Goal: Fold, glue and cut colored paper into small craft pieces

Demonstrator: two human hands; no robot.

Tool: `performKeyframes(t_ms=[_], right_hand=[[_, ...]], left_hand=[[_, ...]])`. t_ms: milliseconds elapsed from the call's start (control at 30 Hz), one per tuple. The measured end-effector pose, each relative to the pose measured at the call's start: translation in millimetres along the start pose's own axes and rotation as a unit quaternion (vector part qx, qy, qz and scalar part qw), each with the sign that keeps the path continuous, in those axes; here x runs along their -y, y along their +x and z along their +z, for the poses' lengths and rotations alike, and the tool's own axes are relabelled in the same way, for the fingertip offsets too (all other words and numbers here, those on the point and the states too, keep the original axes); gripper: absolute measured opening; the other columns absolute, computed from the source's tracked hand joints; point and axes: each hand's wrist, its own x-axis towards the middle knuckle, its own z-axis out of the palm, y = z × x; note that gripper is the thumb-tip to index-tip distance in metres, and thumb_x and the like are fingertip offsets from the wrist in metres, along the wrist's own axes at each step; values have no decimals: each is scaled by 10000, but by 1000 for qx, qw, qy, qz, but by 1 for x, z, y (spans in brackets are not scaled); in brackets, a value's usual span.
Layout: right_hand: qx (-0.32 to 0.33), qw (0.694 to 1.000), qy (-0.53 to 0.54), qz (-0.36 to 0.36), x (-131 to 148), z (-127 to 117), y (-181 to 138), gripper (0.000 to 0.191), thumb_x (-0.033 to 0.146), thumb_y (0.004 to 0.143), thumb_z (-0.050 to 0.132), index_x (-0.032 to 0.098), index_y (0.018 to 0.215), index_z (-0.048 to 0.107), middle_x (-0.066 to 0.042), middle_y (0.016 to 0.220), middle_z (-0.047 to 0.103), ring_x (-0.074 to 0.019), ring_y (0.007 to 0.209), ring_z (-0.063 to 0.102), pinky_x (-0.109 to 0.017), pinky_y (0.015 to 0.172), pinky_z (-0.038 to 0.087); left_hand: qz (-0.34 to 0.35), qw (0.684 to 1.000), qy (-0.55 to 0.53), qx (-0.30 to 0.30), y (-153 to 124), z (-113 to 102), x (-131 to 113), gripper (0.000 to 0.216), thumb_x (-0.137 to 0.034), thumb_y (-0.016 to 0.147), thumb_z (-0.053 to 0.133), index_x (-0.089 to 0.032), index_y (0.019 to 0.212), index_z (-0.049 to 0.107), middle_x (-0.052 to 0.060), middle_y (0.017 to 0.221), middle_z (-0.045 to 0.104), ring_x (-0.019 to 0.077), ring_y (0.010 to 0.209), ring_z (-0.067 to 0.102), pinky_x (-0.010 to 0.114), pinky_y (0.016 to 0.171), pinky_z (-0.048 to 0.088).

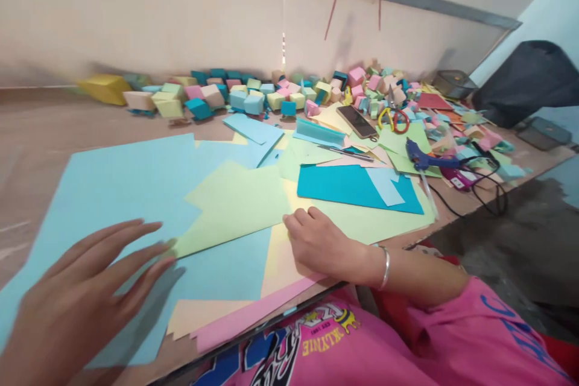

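Observation:
A light green sheet of paper [239, 199] with a notched left edge lies over larger light blue paper [122, 193]. My left hand [99, 283] has its thumb and index finger at the sheet's lower left corner, pinching it, while the other fingers stretch out over the blue paper. At the sheet's right corner, my right hand [323, 244] is closed, its fingertips curled onto the edge. Just beyond that hand lies a dark teal piece of paper [335, 184] with a pale blue strip [384, 186] on top.
Several small folded paper boxes [253, 102] line the wall. To the right are a phone [357, 122], scissors [393, 120], a blue glue gun [429, 158] with its cord, and paper scraps [484, 139]. A pen-like tool [346, 152] rests on papers. Pink paper [253, 310] lies along the table's front edge.

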Motion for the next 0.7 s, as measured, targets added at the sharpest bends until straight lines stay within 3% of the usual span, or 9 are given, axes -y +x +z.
performKeyframes(t_ms=[67,167,233,300,433,533,600,700], right_hand=[[-5,1000,-18,2,2,-1,0,200,22,860,432,86,913,613,-150,941,574,-222,760,455,-353,592,298],[-11,1000,-27,9,2,-5,-1,253,26,902,397,68,1058,592,-121,868,584,-210,747,479,-341,603,318],[-16,999,-18,21,-7,-10,-4,330,36,924,379,69,1211,539,-97,834,599,-200,741,499,-330,613,334],[-17,998,-16,56,-27,-17,-8,424,51,938,361,97,1348,460,-89,852,624,-195,742,521,-318,617,345],[15,968,-60,245,-101,-27,-19,455,114,954,353,156,1396,452,-133,1038,646,-224,898,574,-307,683,382],[113,915,-90,377,-154,-21,-24,386,155,957,374,157,1310,530,-160,1117,633,-237,1000,582,-297,720,388],[150,906,-90,386,-175,-11,-25,315,195,946,428,137,1203,602,-164,1055,652,-237,973,598,-291,706,379],[169,907,-93,374,-182,2,-23,300,218,953,431,138,1174,617,-155,1023,658,-222,931,610,-287,678,356]], left_hand=[[41,998,48,8,30,10,-15,281,-333,879,569,-363,1153,623,1,1338,560,357,1224,522,608,1017,430],[143,985,34,90,66,34,-27,410,-367,957,458,-350,1366,484,15,1486,444,292,1335,450,494,1050,448],[141,982,44,114,77,51,-30,493,-426,965,428,-302,1442,406,67,1577,292,327,1420,321,526,1102,375],[90,988,69,110,77,64,-31,589,-478,964,410,-204,1481,345,160,1589,220,364,1454,222,543,1116,334],[41,989,110,95,66,74,-32,607,-483,963,407,-157,1472,353,203,1534,321,385,1449,210,580,1128,253],[27,989,123,81,64,70,-35,624,-506,933,472,-192,1463,368,176,1476,428,396,1416,279,617,1111,224],[28,991,107,75,66,67,-36,653,-501,917,510,-188,1468,352,178,1455,456,385,1367,368,590,1089,273],[40,994,68,69,69,64,-39,672,-479,888,570,-195,1460,362,170,1411,508,364,1269,483,532,1034,359]])
